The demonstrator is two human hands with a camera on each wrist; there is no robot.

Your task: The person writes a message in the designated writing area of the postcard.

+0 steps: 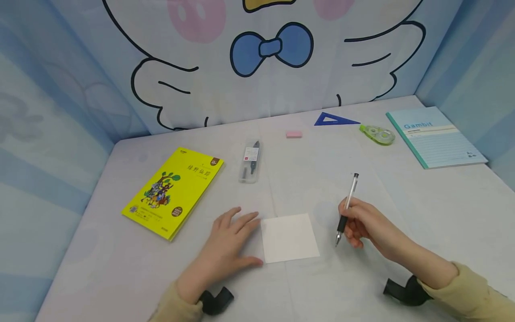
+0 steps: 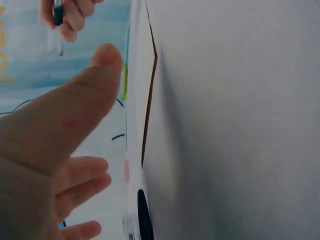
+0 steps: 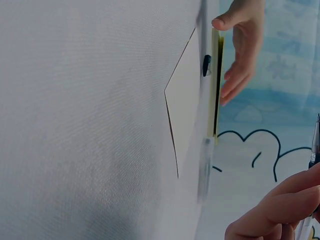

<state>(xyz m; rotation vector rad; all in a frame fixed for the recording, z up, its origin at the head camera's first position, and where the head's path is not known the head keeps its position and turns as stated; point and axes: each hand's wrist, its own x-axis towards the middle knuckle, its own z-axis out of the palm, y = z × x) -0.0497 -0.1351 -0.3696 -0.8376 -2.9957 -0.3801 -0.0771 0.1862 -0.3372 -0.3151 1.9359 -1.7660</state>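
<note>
A white, nearly square piece of paper (image 1: 290, 238) lies on the table, its edge showing as a thin line in the left wrist view. My left hand (image 1: 231, 243), fingers spread, is at the paper's left edge; in the wrist views it looks raised off the table. My right hand (image 1: 362, 221) pinches a clear-barrelled gel pen (image 1: 347, 210) with a black grip. The pen's bare tip points down, just right of the paper and apart from it. In the left wrist view, a small dark object (image 2: 144, 215) lies near the paper; its kind is unclear.
A yellow book (image 1: 173, 192) is at the left, with a compass in a clear case (image 1: 249, 162) beside it. Farther back are a pink eraser (image 1: 293, 134), a blue set square (image 1: 334, 120), a green correction tape (image 1: 378, 135) and a Gambit notebook (image 1: 438, 137).
</note>
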